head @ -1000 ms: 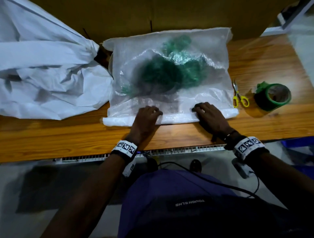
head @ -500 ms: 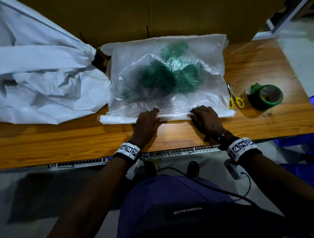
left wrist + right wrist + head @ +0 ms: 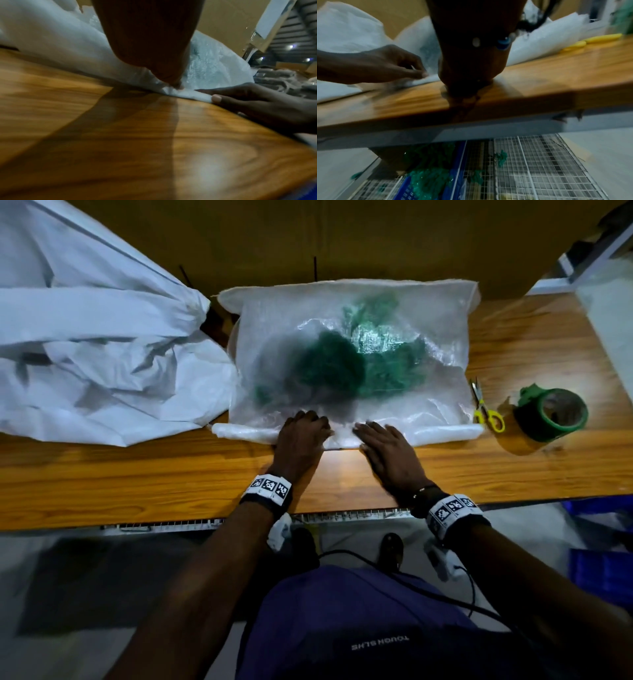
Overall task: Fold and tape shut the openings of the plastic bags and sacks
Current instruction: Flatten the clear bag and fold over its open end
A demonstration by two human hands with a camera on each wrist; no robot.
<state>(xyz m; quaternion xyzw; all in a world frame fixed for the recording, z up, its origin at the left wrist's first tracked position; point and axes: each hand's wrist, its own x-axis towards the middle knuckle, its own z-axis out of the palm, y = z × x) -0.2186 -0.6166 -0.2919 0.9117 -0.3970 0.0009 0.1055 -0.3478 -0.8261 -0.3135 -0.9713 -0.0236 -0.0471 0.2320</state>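
A clear plastic bag (image 3: 428, 313) with green netting inside lies flat on the wooden table (image 3: 137, 474). Its near opening is rolled into a narrow white roll (image 3: 442, 433) along the front. My left hand (image 3: 308, 424) pinches the roll near its middle, fingers curled over it and thumb below; the right wrist view shows this left hand (image 3: 412, 70) pinching. Just to the right, my right hand (image 3: 373, 433) lies on the roll with fairly straight fingers. In the left wrist view that right hand (image 3: 240, 97) has its thumb against the roll's (image 3: 193, 95) near side.
A big crumpled white sack (image 3: 85, 354) fills the table's left side. Yellow-handled scissors (image 3: 486, 412) and a green tape roll (image 3: 551, 414) lie right of the bag. A brown wall stands behind. Under the table is a wire rack (image 3: 530, 169) with green netting.
The bag's near edge has been rolled over further, away from me, and is now a narrow roll. My right hand has slid left along it, close to the left hand.
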